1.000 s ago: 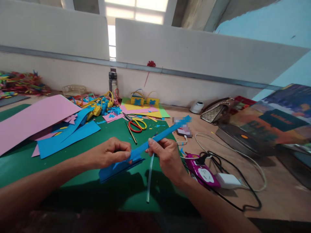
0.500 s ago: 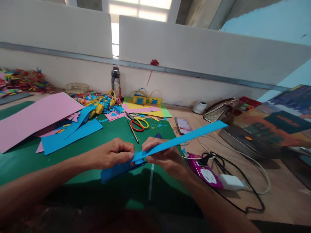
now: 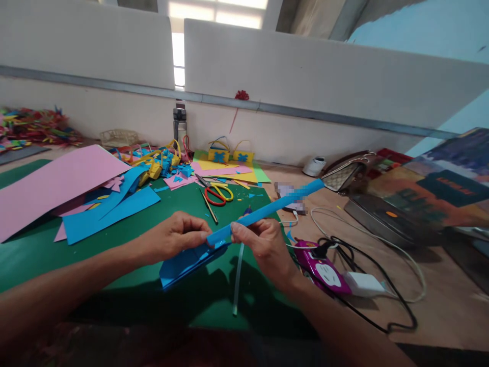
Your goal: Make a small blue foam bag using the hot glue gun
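Blue strip (image 3: 269,207) tilting up more steeply than half a second ago

Above the green mat (image 3: 175,203), both forearms (image 3: 91,272) are slanting inward. The left hand (image 3: 178,237) is pinching the folded blue piece (image 3: 191,262) by the strip's lower end; the right hand (image 3: 265,247) is gripping the strip farther along, thumb uppermost. A translucent stick (image 3: 238,283) is showing beneath.

Narrow blue strip (image 3: 269,208), aslant, upper end rightward, lower end at a folded blue piece (image 3: 190,262)
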Tool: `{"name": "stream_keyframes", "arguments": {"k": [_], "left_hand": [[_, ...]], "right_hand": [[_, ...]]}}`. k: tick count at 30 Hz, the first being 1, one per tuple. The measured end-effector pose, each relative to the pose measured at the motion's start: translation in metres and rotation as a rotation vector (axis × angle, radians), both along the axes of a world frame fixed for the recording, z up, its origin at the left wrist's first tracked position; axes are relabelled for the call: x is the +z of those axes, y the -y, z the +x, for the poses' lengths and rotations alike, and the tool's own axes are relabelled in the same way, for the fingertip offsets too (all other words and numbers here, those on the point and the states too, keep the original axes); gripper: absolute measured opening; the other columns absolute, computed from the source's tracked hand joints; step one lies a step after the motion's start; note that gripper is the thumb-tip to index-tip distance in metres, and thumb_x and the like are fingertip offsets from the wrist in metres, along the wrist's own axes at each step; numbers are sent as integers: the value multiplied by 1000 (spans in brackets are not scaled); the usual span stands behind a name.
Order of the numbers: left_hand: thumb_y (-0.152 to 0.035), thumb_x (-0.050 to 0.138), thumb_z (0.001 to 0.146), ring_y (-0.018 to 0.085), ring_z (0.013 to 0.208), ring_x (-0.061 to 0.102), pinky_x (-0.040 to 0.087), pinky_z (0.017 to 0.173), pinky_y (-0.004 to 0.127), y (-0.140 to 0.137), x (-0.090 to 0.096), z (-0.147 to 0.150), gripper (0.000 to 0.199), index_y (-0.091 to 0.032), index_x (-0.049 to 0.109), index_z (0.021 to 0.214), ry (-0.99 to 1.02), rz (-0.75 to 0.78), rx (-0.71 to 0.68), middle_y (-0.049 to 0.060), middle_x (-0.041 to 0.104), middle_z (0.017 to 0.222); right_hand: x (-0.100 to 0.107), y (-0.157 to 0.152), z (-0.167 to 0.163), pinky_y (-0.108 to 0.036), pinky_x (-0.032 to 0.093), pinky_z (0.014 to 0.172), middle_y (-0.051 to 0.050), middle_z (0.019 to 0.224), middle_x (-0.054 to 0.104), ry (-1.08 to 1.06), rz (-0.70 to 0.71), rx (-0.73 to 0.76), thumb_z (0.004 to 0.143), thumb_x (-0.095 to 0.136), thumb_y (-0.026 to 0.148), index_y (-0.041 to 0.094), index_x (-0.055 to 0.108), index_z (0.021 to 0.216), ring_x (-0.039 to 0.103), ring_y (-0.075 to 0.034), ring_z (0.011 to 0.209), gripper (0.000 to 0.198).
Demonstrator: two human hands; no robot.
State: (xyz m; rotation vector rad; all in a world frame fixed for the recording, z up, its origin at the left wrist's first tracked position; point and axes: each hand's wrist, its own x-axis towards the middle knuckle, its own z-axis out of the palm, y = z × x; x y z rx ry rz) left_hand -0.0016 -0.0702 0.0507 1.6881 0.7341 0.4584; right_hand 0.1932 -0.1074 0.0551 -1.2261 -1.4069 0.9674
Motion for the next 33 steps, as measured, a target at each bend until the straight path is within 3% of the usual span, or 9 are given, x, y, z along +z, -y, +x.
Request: {"name": "stream_keyframes", "arguments": {"k": [4, 9, 16, 21, 28, 33], "left_hand": [[-29, 60, 76, 7, 60, 46, 36, 55, 16, 1, -1, 1, 19, -16, 56, 89, 84, -53, 76, -2, 55, 76], [-27, 67, 70, 11, 67, 56, 44, 60, 20, 3, -2, 5, 41, -19, 51, 106, 162, -220, 164, 0, 61, 86], [-37, 67, 68, 8, 53, 54, 41, 50, 18, 9, -3, 10, 32, -14, 61, 87, 73, -326, 241, 1, 63, 71], [-36, 65, 66, 5, 45, 44, 33, 44, 15, 10, -2, 13, 25, -14, 57, 73, 55, -291, 295, -4, 55, 57], [-35, 54, 77, 6, 49, 40, 31, 45, 15, 10, -6, 10, 20, -15, 55, 78, -15, -86, 195, -5, 49, 60], [-36, 53, 79, 5, 49, 36, 29, 45, 14, 12, -7, 11, 23, -14, 56, 76, -37, -19, 210, -5, 48, 60]], "right_hand": [[-3, -3, 2, -24, 42, 54, 2, 52, 59, -70, 38, -3, 66, 66, 31, 18, 62, 52, 53, -11, 53, 20], [-4, -8, 7, -25, 43, 57, 3, 58, 59, -193, 140, 26, 67, 67, 27, 19, 62, 60, 54, -11, 57, 12], [-2, -9, 6, -24, 42, 54, 4, 56, 61, -225, 102, 15, 69, 66, 24, 18, 60, 66, 56, -10, 52, 9], [-3, -10, 7, -25, 41, 51, 4, 50, 60, -204, 89, 9, 69, 66, 25, 18, 61, 65, 55, -10, 48, 9], [2, -7, 5, -24, 41, 51, 3, 49, 59, -110, 18, 25, 68, 65, 25, 16, 60, 60, 53, -10, 47, 13], [2, -8, 5, -24, 41, 51, 3, 47, 58, -76, 3, 33, 68, 65, 26, 17, 60, 57, 51, -10, 47, 15]]}}
